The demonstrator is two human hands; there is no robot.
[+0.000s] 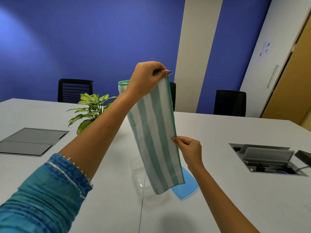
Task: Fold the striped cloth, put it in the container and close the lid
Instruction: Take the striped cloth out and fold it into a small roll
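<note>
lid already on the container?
No, the blue lid lies flat on the table beside the clear container, which stands open.

Left arm raised and stretched forward above the desk (218, 132), blue sleeve (42, 190) pushed up past the elbow, forearm bare. Left hand (146, 78) held high, thumb and fingers pinched together. Right arm lower, forearm bare. Right hand (188, 150) below the left, fingertips pinched, remaining fingers curled.
</note>
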